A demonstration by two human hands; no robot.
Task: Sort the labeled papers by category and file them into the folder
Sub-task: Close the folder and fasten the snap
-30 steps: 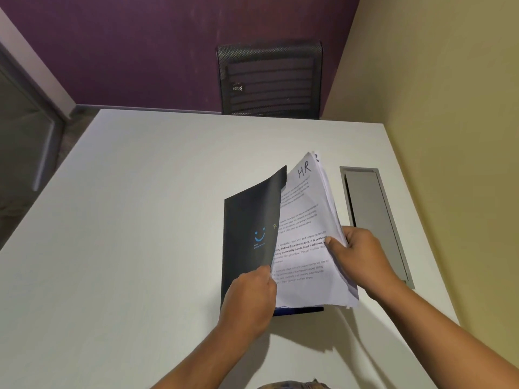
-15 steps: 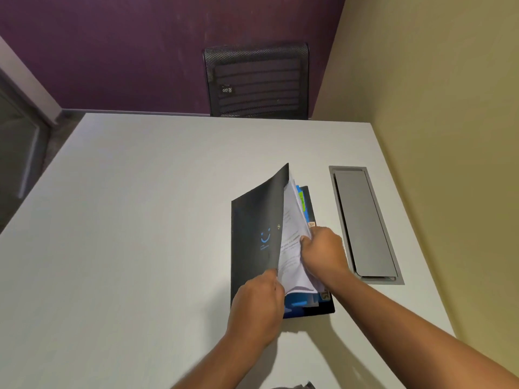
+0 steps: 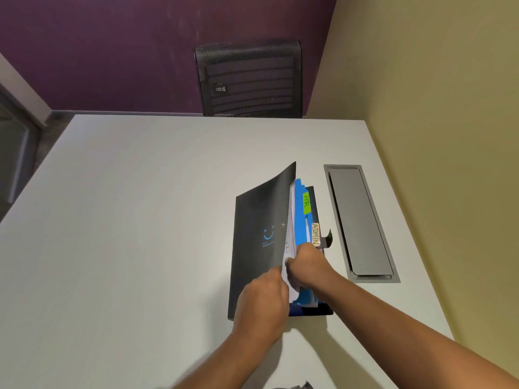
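Observation:
A black folder (image 3: 258, 242) with a blue smile logo lies on the white table, its front cover lifted and half shut. My left hand (image 3: 259, 303) grips the cover's lower edge. My right hand (image 3: 306, 266) pinches the stack of white papers (image 3: 290, 242) tucked inside, behind the cover. Blue dividers (image 3: 302, 226) show behind the papers, with a green tab marked HR (image 3: 306, 203) and a pale tab marked ADMIN (image 3: 315, 234). The folder's black closing strap (image 3: 328, 238) sticks out at the right edge.
A grey cable hatch (image 3: 361, 223) is set into the white table (image 3: 126, 220) just right of the folder. A black mesh chair (image 3: 250, 80) stands at the far edge. A yellow wall (image 3: 435, 136) runs along the table's right side.
The papers marked HR went from fanned out beside the cover to tucked inside the folder. My right hand moved left with them, and the cover has swung further shut.

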